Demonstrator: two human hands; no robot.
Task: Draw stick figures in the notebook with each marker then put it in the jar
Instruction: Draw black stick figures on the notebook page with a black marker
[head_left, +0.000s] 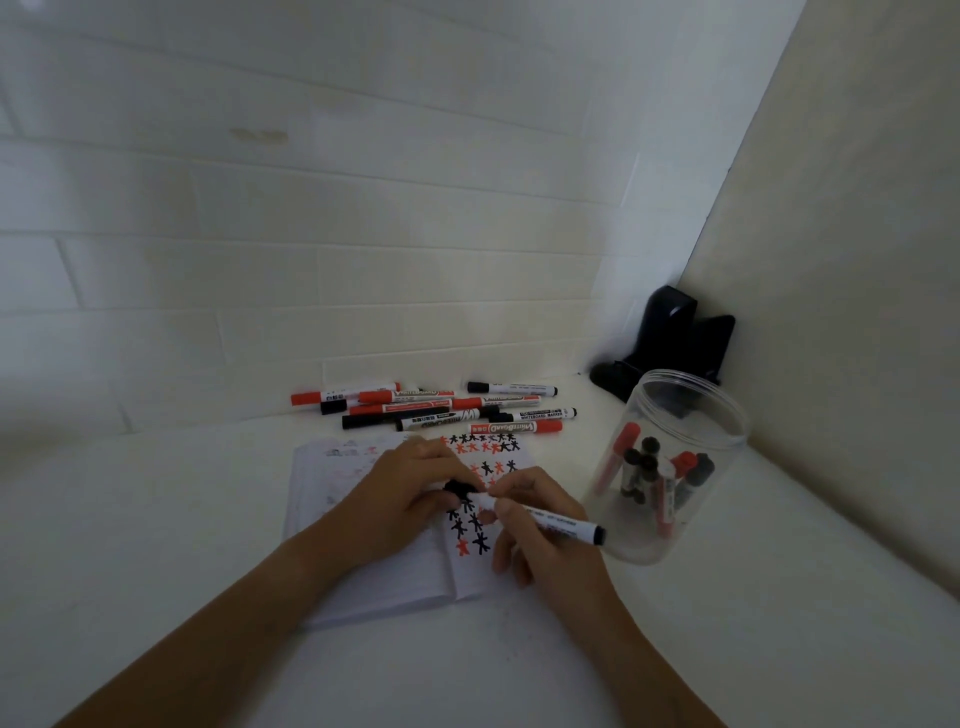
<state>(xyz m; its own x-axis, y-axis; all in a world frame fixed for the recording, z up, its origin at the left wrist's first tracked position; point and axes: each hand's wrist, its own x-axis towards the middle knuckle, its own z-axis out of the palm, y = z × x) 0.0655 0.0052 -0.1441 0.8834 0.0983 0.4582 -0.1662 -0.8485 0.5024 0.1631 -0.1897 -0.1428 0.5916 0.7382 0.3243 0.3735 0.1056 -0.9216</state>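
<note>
An open notebook (363, 582) lies on the white table, its right page covered with small black and red stick figures (480, 454). My right hand (535, 525) grips a black whiteboard marker (563, 525), tip pointing left onto the page. My left hand (410, 483) rests on the notebook and pinches a black cap (458, 488) between its fingertips. A clear plastic jar (675, 467) stands open to the right, with several red and black markers inside. Behind the notebook lies a loose pile of red and black markers (441, 408).
A black object (670, 343) stands in the back right corner behind the jar. White tiled wall (311, 234) runs close behind the marker pile; a beige wall (857, 260) closes the right side. The white table (156, 519) extends to the left and front.
</note>
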